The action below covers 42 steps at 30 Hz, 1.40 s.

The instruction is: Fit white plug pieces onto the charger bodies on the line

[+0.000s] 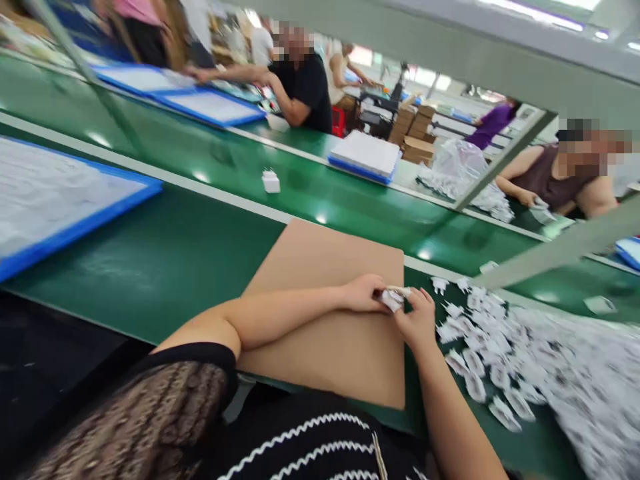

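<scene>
Packet [393,298], small, white, crumpled, pinched between left hand [363,294] and right hand [417,320] over cardboard [325,267].

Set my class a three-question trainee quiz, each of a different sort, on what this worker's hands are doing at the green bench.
1. True or false: the left hand and right hand both grip one small white item.
2. The hands work above: A) a blue-edged tray B) a brown cardboard sheet C) a stack of boxes.
3. Fill in: the pile of small white pieces lies to the person's ____.

Key: 1 true; 2 B; 3 right.
</scene>
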Tool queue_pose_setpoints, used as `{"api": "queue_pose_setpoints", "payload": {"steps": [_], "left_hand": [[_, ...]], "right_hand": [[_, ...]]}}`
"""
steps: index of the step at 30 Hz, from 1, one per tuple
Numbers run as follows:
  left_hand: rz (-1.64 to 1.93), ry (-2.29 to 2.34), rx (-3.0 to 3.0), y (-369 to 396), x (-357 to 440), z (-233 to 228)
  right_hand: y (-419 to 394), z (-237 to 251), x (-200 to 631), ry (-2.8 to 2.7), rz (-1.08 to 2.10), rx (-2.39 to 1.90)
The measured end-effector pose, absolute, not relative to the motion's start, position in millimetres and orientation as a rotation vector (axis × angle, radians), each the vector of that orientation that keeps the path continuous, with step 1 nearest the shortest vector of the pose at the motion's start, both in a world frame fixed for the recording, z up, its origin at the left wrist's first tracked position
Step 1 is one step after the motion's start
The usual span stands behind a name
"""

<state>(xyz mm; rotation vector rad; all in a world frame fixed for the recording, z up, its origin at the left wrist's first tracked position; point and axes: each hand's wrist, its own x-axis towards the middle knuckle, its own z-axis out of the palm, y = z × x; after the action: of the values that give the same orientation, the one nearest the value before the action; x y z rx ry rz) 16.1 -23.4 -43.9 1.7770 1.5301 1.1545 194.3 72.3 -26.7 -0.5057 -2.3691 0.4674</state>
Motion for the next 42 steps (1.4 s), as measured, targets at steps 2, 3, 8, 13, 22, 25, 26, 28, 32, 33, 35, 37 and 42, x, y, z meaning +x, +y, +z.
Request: {"api": "queue_pose_setpoints", "payload": {"steps": [2, 3, 8, 13, 22, 25, 26, 28, 32, 33, 35, 37, 42], "left_hand": [[1.185, 1.513, 1.773, -25, 14, -44], [1.203, 1.497, 1.765, -25, 13, -45], [1.255, 1.461, 1.743, -26, 14, -51], [1.218, 1.546, 1.721, -27, 17, -48], [1.197, 1.582, 1.708, -28, 18, -44], [1.202, 1.573, 1.686, -29, 18, -44], [1.198, 1.578, 1.683, -29, 17, -43], [1.192, 1.59, 1.686, -30, 18, -42], [1.19, 1.622, 1.69, -31, 19, -41], [1.192, 1.631, 1.687, -31, 19, -41], [1.197, 1.635, 1.682, -31, 19, -40], [1.201, 1.624, 1.682, -31, 19, -40], [1.208, 1.577, 1.695, -31, 18, -40]], "right_hand": [[68, -24, 196, -2.342, 0.619, -0.493], [66, -24, 196, -2.325, 0.702, -0.478], [60, -22, 201, -2.261, 0.768, -0.52], [60, -19, 202, -2.318, 0.54, -0.477], [58, -13, 203, -2.254, 0.672, -0.653], [61, -7, 204, -2.424, 0.503, -0.574], [61, -7, 203, -2.434, 0.516, -0.59], [61, -11, 201, -2.325, 0.695, -0.709], [60, -22, 195, -1.806, 1.289, -0.915], [60, -23, 195, -1.746, 1.336, -0.906], [58, -20, 197, -1.797, 1.257, -0.851], [56, -13, 200, -1.999, 1.015, -0.75], [54, -7, 204, -2.363, 0.433, -0.558]]}}
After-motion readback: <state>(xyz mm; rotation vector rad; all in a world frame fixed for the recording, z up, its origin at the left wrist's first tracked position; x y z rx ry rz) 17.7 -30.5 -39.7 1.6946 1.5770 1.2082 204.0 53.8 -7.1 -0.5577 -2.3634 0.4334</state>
